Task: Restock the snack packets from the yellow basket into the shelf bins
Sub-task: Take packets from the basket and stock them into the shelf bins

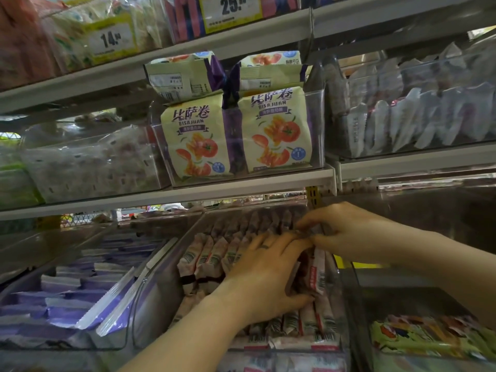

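Note:
A clear shelf bin [171, 269] on the lower shelf holds several small pink-and-white snack packets [206, 259] standing in rows with barcodes up. My left hand [265, 280] lies inside the bin on the packets, fingers spread and pressing against the standing row, thumb low at the right. My right hand [341, 232] reaches in from the right and pinches the top of a packet [318, 267] at the bin's right side, fingertips touching those of the left hand. The yellow basket is out of view.
A neighbouring bin of purple packets [67, 296] sits to the left, a bin with green-orange packets [429, 336] to the lower right. Above, a clear bin holds cream tomato-print bags [196, 140]. The shelf edge [241, 181] hangs close over the hands.

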Demonstrator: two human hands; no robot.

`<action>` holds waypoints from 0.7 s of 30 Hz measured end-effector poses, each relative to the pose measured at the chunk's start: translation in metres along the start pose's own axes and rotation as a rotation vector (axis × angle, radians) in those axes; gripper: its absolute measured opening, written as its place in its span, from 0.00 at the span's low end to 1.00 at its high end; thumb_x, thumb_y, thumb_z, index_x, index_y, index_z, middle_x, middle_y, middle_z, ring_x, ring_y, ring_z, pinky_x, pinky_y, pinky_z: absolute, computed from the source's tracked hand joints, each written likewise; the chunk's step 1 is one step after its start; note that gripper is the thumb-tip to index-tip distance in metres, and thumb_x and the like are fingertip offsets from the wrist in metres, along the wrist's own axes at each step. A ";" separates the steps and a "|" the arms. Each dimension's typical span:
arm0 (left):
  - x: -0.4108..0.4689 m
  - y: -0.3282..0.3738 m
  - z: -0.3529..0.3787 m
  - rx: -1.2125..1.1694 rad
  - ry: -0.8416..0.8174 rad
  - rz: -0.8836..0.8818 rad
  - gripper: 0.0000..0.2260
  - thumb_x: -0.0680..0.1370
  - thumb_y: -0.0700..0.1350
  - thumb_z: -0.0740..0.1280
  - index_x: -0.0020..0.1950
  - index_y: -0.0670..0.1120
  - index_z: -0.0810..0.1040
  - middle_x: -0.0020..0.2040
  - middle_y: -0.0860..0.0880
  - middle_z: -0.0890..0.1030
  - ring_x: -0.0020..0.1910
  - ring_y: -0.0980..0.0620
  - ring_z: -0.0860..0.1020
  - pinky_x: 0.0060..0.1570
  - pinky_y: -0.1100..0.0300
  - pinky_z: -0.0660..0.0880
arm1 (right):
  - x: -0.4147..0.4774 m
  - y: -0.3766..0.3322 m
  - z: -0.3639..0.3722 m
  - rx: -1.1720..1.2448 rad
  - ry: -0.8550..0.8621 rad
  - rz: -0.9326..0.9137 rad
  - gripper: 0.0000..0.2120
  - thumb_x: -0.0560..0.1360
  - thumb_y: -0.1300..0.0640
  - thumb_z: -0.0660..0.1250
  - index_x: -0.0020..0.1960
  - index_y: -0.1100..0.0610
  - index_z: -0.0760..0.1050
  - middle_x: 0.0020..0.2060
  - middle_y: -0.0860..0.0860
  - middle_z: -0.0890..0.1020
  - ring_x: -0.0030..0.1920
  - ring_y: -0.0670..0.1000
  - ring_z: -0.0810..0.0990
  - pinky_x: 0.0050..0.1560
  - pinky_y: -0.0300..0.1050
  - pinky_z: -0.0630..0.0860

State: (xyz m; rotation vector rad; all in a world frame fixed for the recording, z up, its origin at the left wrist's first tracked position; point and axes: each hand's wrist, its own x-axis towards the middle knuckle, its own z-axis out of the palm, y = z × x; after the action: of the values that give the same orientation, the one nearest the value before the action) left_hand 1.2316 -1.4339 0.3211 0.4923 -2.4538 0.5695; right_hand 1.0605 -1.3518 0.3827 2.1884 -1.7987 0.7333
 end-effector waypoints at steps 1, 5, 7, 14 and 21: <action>0.000 0.001 0.000 -0.009 0.009 0.008 0.33 0.72 0.61 0.67 0.74 0.55 0.58 0.71 0.55 0.63 0.68 0.52 0.63 0.70 0.57 0.51 | -0.001 0.002 0.000 0.014 0.016 0.006 0.15 0.75 0.54 0.63 0.60 0.44 0.77 0.53 0.41 0.80 0.53 0.44 0.78 0.55 0.42 0.76; 0.002 0.002 -0.001 -0.003 0.047 0.062 0.28 0.74 0.57 0.67 0.70 0.56 0.60 0.68 0.52 0.66 0.63 0.48 0.69 0.66 0.53 0.62 | -0.002 0.010 0.002 0.073 0.078 0.034 0.13 0.77 0.53 0.62 0.59 0.44 0.78 0.53 0.42 0.81 0.53 0.44 0.78 0.55 0.42 0.76; 0.003 0.003 0.000 0.039 0.078 0.100 0.24 0.75 0.54 0.66 0.68 0.55 0.63 0.67 0.50 0.67 0.59 0.46 0.72 0.63 0.51 0.67 | -0.002 0.011 0.003 0.089 0.079 0.036 0.12 0.78 0.53 0.61 0.58 0.45 0.79 0.52 0.44 0.82 0.52 0.45 0.79 0.56 0.46 0.76; 0.009 -0.008 0.002 0.119 0.108 0.126 0.16 0.76 0.52 0.66 0.63 0.50 0.74 0.70 0.49 0.70 0.66 0.45 0.71 0.65 0.47 0.68 | -0.001 0.011 0.005 0.082 0.056 0.046 0.12 0.79 0.53 0.60 0.57 0.46 0.80 0.51 0.45 0.83 0.52 0.46 0.79 0.57 0.49 0.76; 0.013 -0.021 0.005 0.302 0.226 0.386 0.11 0.71 0.37 0.71 0.53 0.41 0.80 0.59 0.44 0.81 0.60 0.45 0.79 0.60 0.51 0.75 | 0.002 0.009 0.006 0.083 0.064 0.027 0.12 0.78 0.51 0.61 0.60 0.45 0.78 0.57 0.44 0.80 0.55 0.46 0.77 0.57 0.42 0.74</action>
State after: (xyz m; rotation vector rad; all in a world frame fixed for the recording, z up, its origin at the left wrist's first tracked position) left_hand 1.2289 -1.4565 0.3307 0.0556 -2.2619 1.1017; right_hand 1.0532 -1.3579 0.3774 2.1687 -1.8001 0.8888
